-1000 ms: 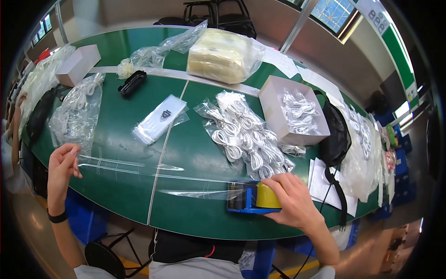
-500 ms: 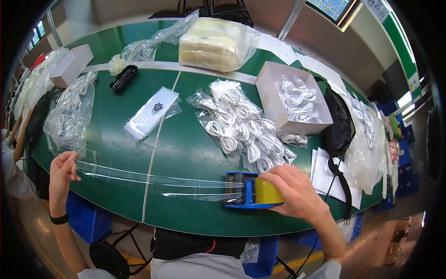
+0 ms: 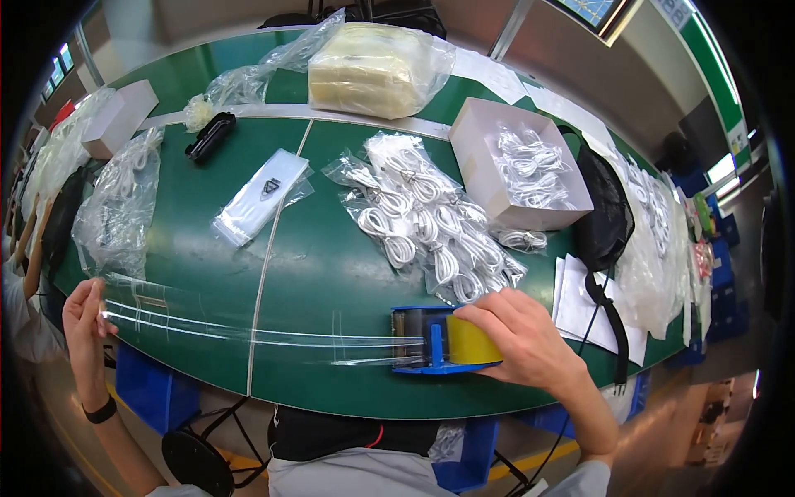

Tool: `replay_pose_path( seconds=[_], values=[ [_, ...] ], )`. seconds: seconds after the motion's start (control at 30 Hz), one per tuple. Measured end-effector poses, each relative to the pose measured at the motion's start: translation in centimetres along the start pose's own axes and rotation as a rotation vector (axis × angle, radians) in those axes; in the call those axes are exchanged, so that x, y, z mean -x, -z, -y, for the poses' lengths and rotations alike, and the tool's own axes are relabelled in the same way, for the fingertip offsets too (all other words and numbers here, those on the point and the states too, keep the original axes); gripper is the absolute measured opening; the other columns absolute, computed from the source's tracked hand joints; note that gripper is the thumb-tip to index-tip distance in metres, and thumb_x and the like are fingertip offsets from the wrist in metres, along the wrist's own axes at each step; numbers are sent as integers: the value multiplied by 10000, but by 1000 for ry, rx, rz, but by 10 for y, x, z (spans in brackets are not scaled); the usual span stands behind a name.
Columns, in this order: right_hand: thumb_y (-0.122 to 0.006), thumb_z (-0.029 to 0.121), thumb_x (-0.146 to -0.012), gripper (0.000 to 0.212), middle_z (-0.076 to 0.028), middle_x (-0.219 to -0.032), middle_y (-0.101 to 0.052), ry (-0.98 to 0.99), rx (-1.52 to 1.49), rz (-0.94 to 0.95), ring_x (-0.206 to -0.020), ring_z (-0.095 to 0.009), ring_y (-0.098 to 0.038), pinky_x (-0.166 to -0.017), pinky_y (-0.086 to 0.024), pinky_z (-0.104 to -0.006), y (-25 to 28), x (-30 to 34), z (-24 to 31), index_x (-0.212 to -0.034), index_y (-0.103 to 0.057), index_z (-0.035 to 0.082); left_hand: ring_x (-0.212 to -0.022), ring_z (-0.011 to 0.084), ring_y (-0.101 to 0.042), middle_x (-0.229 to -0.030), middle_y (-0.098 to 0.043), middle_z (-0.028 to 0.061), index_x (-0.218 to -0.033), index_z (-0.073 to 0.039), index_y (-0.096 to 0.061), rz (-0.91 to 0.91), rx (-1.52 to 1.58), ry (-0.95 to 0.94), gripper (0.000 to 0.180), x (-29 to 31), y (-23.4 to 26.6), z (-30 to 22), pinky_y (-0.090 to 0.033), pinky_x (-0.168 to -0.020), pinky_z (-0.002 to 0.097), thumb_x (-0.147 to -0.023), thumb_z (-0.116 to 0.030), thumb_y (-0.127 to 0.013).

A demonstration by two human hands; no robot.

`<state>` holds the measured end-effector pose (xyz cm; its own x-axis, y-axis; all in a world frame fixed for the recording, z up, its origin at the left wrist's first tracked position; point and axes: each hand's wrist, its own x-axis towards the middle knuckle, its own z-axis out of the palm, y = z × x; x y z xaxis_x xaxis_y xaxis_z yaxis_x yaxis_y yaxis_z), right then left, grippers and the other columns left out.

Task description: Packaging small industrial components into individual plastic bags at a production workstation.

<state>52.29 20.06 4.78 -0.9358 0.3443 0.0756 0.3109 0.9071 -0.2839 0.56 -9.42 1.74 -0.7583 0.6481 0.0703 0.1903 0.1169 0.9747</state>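
Plainly, flat bags (image 3: 255, 204) beyond the tape (image 3: 281, 338) bear a dark triangle (image 3: 270, 187).

Clear tape (image 3: 290, 338) from blue dispenser (image 3: 436, 343)

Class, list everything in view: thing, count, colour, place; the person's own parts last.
Table: one, green, centre
Tape dispenser: one, blue with yellow roll, near edge
Tape strip: one, clear, dispenser's left
Flat bags: several, clear, left of centre
Bagged cables: many, white, centre and inside right box
Boxes: two, white, right and far left
Wrapped block: one, cream, back centre
Case: one, black, back left
Pouch: one, black, right
Large bags: several, clear, both sides
Papers: several, white, right and back
Bins: several, blue, around table
Stool: one, black, lower left
Chairs: count unclear, black, back
Other person: at least one, left edge
Left hand: one, bare, grip on strip
Right hand: one, bare, grip on dispenser
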Motion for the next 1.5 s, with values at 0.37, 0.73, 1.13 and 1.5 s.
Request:
replay_pose_path(
  seconds=[0.37, 0.73, 1.13, 1.5],
  values=[
    [-884, 205, -590, 687, -100, -1049, -608, 4, -42, -55, -943, -318, -605, -812, -492, -416, -2, -1, -2, -1210, -620, 71, -475, -13, -431, -599, -492, -62, -1082, 7, -661, 56, -26, 148, 211, -14, -24, 37, -516, -494, 172, -1033, -187, -594],
    [-905, 189, -520, 725, -111, -1006, -614, -34, 22, -127, -911, -335, -607, -798, -495, -438, -7, 11, 5, -1179, -626, 75, -600, 79, -603, -761, -653, 36, -1082, 31, -683, 343, 26, 469, 269, -12, -44, 29, -564, -615, 243, -1005, -219, -619],
    [-906, 181, -531, 659, -116, -989, -610, -138, 43, -181, -904, -337, -598, -773, -473, -429, -14, 5, 12, -1118, -633, 59, -614, 155, -443, -702, -571, -10, -847, -92, -726, -160, -786, -594, 95, -5, -82, 53, -349, -581, 277, -792, -109, -802],
    [-964, 245, -501, 738, -138, -977, -573, -187, 54, -181, -887, -358, -579, -759, -472, -426, -15, 3, 17, -1123, -611, 60, -722, 66, -530, -902, -618, 10, -1101, 27, -707, 124, 250, 13, 210, -6, -58, 49, -443, -647, 223, -895, 6, -676]
  ],
)
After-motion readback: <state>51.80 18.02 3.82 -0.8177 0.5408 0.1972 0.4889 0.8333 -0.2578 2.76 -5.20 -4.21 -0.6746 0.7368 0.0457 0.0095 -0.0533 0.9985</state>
